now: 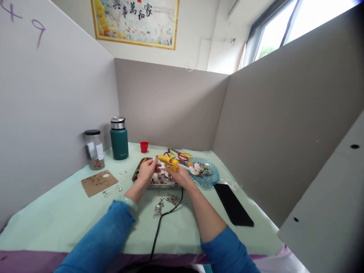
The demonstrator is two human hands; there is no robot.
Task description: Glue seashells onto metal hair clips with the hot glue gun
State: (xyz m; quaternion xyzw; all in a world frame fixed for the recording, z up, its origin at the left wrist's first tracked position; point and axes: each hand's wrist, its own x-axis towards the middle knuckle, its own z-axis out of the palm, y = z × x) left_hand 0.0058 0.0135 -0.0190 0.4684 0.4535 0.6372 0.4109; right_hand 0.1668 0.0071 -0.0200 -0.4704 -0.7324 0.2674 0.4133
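Currently, a glue gun (170,162) is gripped by the curled right hand (179,174); a white piece (154,158) is pinched by the left hand (147,170).

Large black brush-style Chinese characters on the wide, gold-bordered rectangular poster (135,30) on the white wall (196,38) read, from left to right, 興, 事, 萬, 和, 家; smaller lines beneath them are too small to read. On the tall, flat grey left partition (62,72), a handwritten purple "4" (11,10) stands near the top, with a purple "9" (39,31) lower and to its right. The white paper label (99,151) on the clear, black-lidded cylindrical jar (97,164) and the faint marking on the green, silver-topped cylindrical bottle (119,142) are illegible.
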